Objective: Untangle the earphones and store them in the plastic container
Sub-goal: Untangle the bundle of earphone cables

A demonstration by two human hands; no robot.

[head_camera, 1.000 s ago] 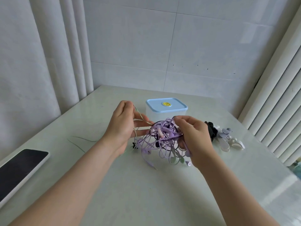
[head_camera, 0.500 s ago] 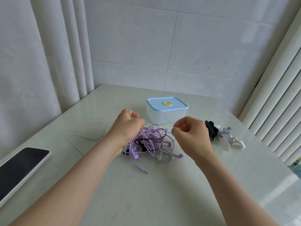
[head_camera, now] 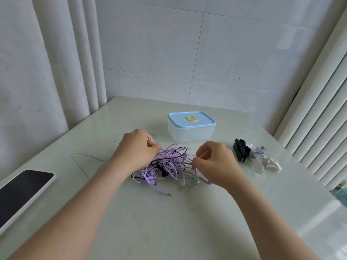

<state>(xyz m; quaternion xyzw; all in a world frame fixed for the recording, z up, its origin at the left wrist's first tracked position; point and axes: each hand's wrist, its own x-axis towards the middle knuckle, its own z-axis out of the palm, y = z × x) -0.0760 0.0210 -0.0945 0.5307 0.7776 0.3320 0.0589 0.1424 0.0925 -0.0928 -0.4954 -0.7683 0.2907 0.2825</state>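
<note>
I am watching my left hand [head_camera: 138, 150] curling its fingers tight around cords at the left edge of the tangled earphones [head_camera: 169, 165], with a green loop poking out above the knuckles. My right hand [head_camera: 216, 162] is pinching one purple strand, its other fingers tucked in. The earphones are lying on the table [head_camera: 169, 222], just in front of the lidded plastic container [head_camera: 190, 132].
</note>
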